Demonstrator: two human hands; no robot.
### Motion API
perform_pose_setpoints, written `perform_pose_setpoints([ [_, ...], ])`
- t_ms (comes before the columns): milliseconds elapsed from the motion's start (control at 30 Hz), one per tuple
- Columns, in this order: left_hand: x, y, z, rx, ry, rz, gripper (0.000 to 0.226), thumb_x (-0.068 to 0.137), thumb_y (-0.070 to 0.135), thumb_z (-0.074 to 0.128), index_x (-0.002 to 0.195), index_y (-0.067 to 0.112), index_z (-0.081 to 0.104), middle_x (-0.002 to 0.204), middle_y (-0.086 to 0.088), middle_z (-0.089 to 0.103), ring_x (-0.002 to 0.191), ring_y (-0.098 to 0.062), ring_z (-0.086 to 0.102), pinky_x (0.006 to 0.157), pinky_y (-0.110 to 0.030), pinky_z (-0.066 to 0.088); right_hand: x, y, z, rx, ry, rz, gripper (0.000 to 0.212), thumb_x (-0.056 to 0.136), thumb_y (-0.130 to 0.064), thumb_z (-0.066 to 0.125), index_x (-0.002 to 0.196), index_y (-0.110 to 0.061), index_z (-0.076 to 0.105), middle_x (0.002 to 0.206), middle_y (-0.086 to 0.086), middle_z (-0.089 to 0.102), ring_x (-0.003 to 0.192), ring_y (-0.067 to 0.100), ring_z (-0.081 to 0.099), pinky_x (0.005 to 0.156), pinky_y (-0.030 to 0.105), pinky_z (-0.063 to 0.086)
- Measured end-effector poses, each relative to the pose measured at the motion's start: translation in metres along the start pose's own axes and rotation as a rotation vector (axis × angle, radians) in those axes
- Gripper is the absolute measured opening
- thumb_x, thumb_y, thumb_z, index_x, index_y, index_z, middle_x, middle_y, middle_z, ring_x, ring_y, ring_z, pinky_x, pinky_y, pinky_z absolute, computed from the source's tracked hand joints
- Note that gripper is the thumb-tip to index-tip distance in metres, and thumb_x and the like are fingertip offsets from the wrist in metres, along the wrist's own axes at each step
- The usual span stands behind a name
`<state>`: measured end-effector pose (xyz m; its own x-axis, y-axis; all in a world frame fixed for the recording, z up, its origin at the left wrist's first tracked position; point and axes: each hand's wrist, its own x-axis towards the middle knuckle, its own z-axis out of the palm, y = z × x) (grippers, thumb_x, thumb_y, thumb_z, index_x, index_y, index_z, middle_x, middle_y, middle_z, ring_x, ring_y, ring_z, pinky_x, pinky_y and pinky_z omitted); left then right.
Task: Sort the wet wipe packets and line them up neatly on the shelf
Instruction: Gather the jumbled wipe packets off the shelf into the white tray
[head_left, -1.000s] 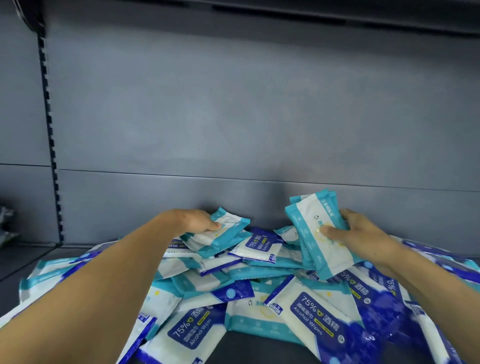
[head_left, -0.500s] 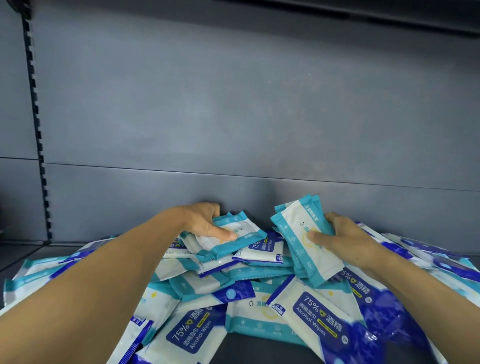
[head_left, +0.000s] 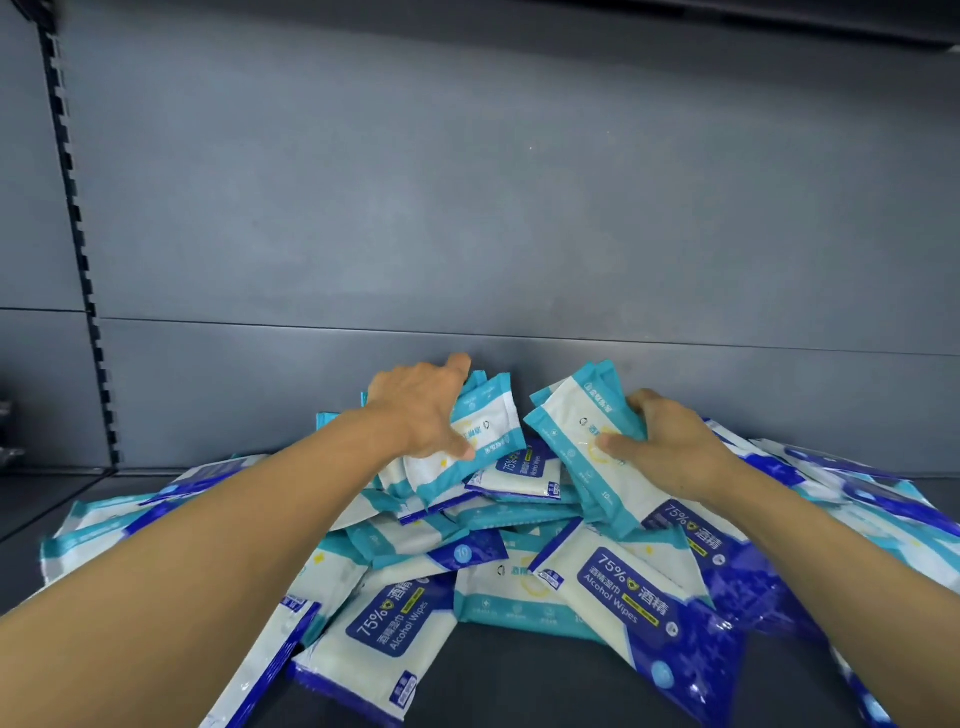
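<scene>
A loose heap of wet wipe packets (head_left: 519, 566) covers the dark shelf (head_left: 493, 691): some teal-and-white, some blue-and-white marked "75% Alcohol Wipes" (head_left: 618, 597). My left hand (head_left: 421, 405) grips a small stack of teal packets (head_left: 488, 431) tilted up at the back of the heap, thumb across the front one. My right hand (head_left: 670, 447) holds another stack of teal packets (head_left: 582, 436), leaning left, its lower end resting in the heap. The two stacks are a little apart.
The grey back panel (head_left: 519, 234) stands right behind both stacks. A slotted upright (head_left: 78, 234) runs down the left side. Packets spread to the left (head_left: 104, 525) and right (head_left: 857, 493) ends of the shelf. A bare strip of shelf lies at the front.
My left hand has lifted its teal packets up and back towards the panel, tipping them more upright. My right hand's stack has sunk slightly into the heap.
</scene>
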<state>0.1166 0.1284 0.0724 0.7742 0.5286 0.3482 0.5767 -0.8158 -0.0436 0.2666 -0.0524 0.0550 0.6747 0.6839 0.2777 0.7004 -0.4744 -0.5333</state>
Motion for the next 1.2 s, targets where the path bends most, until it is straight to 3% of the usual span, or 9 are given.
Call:
perform_pose_setpoints([
  [100,-0.013,0.003,-0.004,0.022,0.109,-0.019,0.077,0.070,0.047,0.078,0.122,0.021,0.027,0.110,-0.004,0.052,0.095,-0.031,0.059,0.071,-0.036,0.039,-0.003,-0.004,0.000,-0.148,0.026,-0.066,0.040,0.086,-0.035,0.065,0.117,-0.016,0.047,0.108,0.001,0.060,0.084,0.015,0.058,0.065,0.028,0.050],
  [200,-0.023,0.004,0.003,0.007,0.059,-0.042,0.084,0.070,0.041,0.080,0.130,0.020,0.026,0.122,-0.006,0.052,0.102,-0.032,0.060,0.076,-0.039,0.044,-0.006,-0.005,0.009,-0.253,0.024,-0.087,0.046,0.084,-0.040,0.066,0.118,-0.019,0.046,0.116,0.005,0.061,0.096,0.023,0.061,0.079,0.042,0.053],
  [333,-0.028,0.006,0.005,-0.028,-0.072,-0.074,0.057,0.082,0.037,0.068,0.125,0.012,0.042,0.126,-0.006,0.050,0.113,-0.027,0.053,0.081,-0.035,0.042,-0.012,-0.006,0.017,-0.325,-0.023,-0.106,0.053,0.088,-0.043,0.059,0.129,-0.025,0.031,0.127,0.002,0.055,0.104,0.021,0.059,0.077,0.036,0.051],
  [400,-0.028,0.009,0.004,0.002,-0.094,-0.092,0.050,0.090,0.033,0.058,0.131,0.012,0.038,0.127,-0.007,0.048,0.116,-0.028,0.051,0.084,-0.036,0.042,-0.017,-0.005,0.021,-0.377,-0.036,-0.102,0.059,0.089,-0.046,0.057,0.134,-0.027,0.023,0.131,0.001,0.051,0.109,0.020,0.057,0.077,0.035,0.048],
  [533,-0.029,0.017,0.005,0.118,-0.081,-0.135,0.049,0.089,0.021,0.056,0.133,0.015,0.033,0.119,-0.004,0.057,0.109,-0.029,0.056,0.073,-0.035,0.039,-0.020,-0.010,0.024,-0.434,0.008,-0.095,0.059,0.091,-0.046,0.054,0.135,-0.025,0.022,0.131,0.002,0.051,0.109,0.021,0.058,0.069,0.031,0.042],
  [733,-0.054,0.025,-0.021,0.033,0.076,-0.204,0.046,0.091,0.028,0.056,0.129,0.015,0.034,0.117,-0.008,0.059,0.106,-0.032,0.058,0.071,-0.034,0.037,-0.039,-0.010,-0.001,-0.285,0.209,-0.097,0.050,0.090,-0.043,0.055,0.125,-0.017,0.031,0.115,0.010,0.059,0.101,0.035,0.058,0.070,0.035,0.038],
  [933,-0.110,0.057,-0.065,-0.098,0.225,-0.153,0.043,0.092,0.037,0.055,0.126,0.016,0.038,0.117,-0.010,0.058,0.102,-0.035,0.057,0.068,-0.035,0.034,-0.106,-0.004,-0.049,-0.133,0.293,-0.140,0.048,0.090,-0.043,0.056,0.121,-0.015,0.034,0.102,0.005,0.057,0.093,0.034,0.057,0.068,0.036,0.040],
  [1067,-0.162,0.103,-0.084,-0.192,0.181,-0.099,0.045,0.090,0.044,0.057,0.122,0.018,0.040,0.117,-0.008,0.058,0.104,-0.034,0.056,0.070,-0.035,0.036,-0.173,0.014,-0.077,-0.068,0.276,-0.130,0.047,0.088,-0.043,0.059,0.119,-0.017,0.035,0.102,0.005,0.059,0.091,0.032,0.059,0.075,0.044,0.050],
  [1200,-0.215,0.155,-0.075,-0.249,0.082,-0.019,0.049,0.087,0.046,0.060,0.122,0.018,0.041,0.118,-0.010,0.059,0.107,-0.033,0.056,0.075,-0.037,0.042,-0.247,0.048,-0.093,-0.074,0.237,-0.063,0.049,0.086,-0.044,0.061,0.119,-0.015,0.039,0.102,0.004,0.058,0.095,0.032,0.058,0.081,0.048,0.049],
])
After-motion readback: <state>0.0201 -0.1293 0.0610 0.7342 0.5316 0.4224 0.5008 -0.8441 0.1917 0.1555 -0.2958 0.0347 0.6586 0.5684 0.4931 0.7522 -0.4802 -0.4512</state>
